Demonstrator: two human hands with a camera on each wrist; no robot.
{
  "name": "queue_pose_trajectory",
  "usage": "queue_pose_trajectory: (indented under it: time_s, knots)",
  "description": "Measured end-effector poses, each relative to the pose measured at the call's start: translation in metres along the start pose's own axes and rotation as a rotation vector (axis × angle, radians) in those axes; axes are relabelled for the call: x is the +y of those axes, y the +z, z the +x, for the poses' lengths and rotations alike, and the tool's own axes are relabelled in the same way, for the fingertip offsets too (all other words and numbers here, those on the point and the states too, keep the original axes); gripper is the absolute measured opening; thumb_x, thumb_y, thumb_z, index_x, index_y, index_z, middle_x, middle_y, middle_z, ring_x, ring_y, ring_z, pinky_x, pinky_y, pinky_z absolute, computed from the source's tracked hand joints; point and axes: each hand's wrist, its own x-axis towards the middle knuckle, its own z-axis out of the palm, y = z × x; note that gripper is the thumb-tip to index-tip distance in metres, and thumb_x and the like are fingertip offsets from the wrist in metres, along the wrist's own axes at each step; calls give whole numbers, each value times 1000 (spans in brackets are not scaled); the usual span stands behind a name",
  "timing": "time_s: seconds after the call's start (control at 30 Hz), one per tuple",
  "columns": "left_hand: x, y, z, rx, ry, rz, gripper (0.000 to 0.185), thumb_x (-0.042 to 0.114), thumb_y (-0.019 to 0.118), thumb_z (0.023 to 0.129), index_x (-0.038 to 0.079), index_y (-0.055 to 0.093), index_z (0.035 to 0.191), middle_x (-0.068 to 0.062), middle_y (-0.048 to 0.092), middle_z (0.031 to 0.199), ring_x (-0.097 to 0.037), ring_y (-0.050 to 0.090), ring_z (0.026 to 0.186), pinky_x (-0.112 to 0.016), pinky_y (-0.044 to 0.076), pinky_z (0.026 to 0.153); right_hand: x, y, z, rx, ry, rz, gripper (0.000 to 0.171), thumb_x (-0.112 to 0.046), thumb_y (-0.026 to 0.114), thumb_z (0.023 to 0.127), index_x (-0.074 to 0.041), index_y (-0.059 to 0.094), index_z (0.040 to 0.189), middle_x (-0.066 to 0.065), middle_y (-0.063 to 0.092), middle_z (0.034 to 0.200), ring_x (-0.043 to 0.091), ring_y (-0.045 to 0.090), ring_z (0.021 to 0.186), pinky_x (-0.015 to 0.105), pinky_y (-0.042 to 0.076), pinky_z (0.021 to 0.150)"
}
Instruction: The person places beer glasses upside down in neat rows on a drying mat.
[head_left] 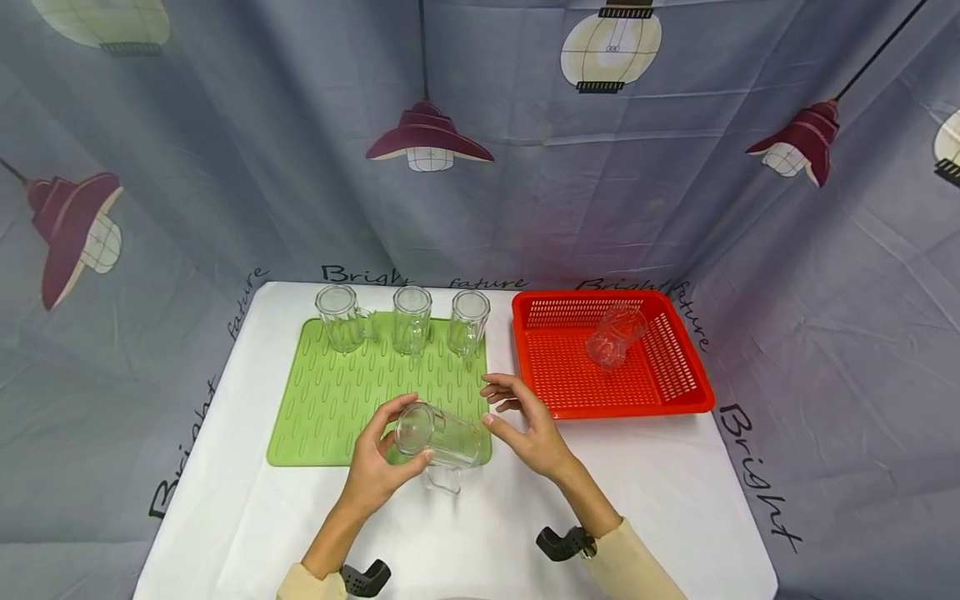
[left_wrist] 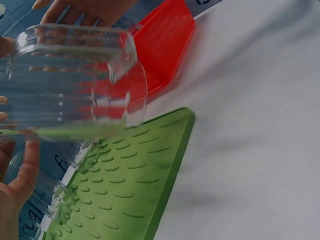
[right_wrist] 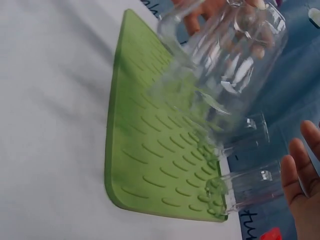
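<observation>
My left hand (head_left: 377, 462) grips a clear glass mug (head_left: 450, 437) around its base end. The mug lies tilted on its side in the air over the near right part of the green mat (head_left: 330, 417), its handle hanging downward and its mouth turned to the right. Just right of the mouth is my right hand (head_left: 528, 429), fingers spread and relaxed, with nothing in it. In the left wrist view the held mug (left_wrist: 70, 85) fills the upper left. The right wrist view shows the same mug (right_wrist: 230, 75) above the mat, apart from the right fingers (right_wrist: 300, 155).
Three upside-down glass mugs, a left one (head_left: 342, 321), a middle one (head_left: 411, 321) and a right one (head_left: 468, 321), stand along the mat's back edge. A red basket (head_left: 540, 412) at right holds another glass mug (head_left: 615, 337). A grey curtain (head_left: 525, 208) hangs behind the white table (head_left: 645, 508).
</observation>
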Motion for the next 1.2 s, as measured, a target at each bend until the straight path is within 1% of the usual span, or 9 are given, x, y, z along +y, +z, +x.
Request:
queue_pose_trajectory:
  time_s: [0.07,0.27,0.5,0.63,0.77,0.9,1.03,1.13,1.2]
  knots:
    - [-1,-1,1,17,8,9,84,-4,88,83,9,51,157,-18,58,150,-11,56,131,-18,57,105,0,0,-1,-2,12,5,53,-3,71,100,-12,56,150,19,69,127,16,65,116,43,59,96]
    - [-3,-4,1,59,22,37,84,-4,89,82,9,52,156,-18,61,148,-10,56,131,-16,52,106,2,-1,-3,-9,14,20,51,-3,70,101,-5,56,150,19,70,126,28,65,115,42,59,95]
    - [-5,-7,1,84,19,50,85,-5,90,81,10,53,156,-17,62,147,-12,56,129,-18,52,105,6,-1,-6,-10,25,17,49,-3,70,101,-11,58,148,24,69,125,15,65,115,42,58,95]
    - [-4,-9,1,93,-2,81,85,-3,91,80,10,53,156,-14,63,149,-10,57,129,-20,51,105,8,0,-7,-9,38,28,49,-3,70,101,-8,57,148,25,68,125,14,65,116,42,59,95]
    - [-6,-13,1,112,-19,126,85,-1,92,80,12,55,155,-11,63,150,-7,58,129,-23,49,105,8,2,-8,-14,34,40,50,-3,69,102,-8,56,149,24,69,124,15,65,115,41,60,95]
    - [-8,-18,4,142,-15,143,85,-1,92,80,16,55,155,-10,61,153,-6,58,130,-23,49,103,9,4,-10,-13,17,45,52,-2,69,102,-9,54,151,22,69,123,17,66,114,40,60,95]
    - [-9,-22,8,166,-18,164,84,-1,91,80,17,56,155,-9,59,155,-8,58,129,-25,49,102,10,4,-11,-6,23,49,52,-2,68,102,-10,54,151,24,68,123,16,66,113,39,60,95]
    - [-12,-26,9,194,-27,185,84,0,92,81,18,56,154,-8,60,156,-10,57,130,-26,48,101,11,5,-13,-7,36,50,51,-2,68,102,-5,53,151,22,68,123,13,66,113,39,60,95]
    - [-14,-29,9,212,-31,194,84,0,92,81,19,57,154,-7,60,155,-10,56,131,-25,47,102,12,5,-14,-9,47,48,52,-2,69,102,-2,52,151,21,69,123,13,66,113,38,60,95]
